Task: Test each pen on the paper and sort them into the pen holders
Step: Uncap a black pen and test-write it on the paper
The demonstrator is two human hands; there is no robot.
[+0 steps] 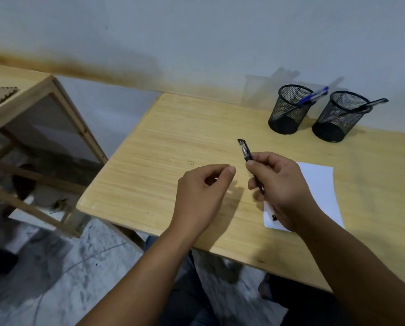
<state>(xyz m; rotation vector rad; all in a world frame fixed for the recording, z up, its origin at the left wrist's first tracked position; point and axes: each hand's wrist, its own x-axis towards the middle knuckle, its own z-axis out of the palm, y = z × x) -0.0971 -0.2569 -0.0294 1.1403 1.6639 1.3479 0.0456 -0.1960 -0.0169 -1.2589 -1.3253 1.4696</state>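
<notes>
My right hand grips a black pen above the wooden table, its capped end pointing up and away. My left hand hovers just left of it with fingers loosely curled and nothing in them. A white sheet of paper lies under and right of my right hand. At the back right stand two black mesh pen holders: the left holder has a blue pen in it, the right holder has a dark pen.
A wooden shelf unit stands to the left of the table, across a gap of marbled floor. A white wall runs behind the table. A small dark tip shows on the paper below my right hand.
</notes>
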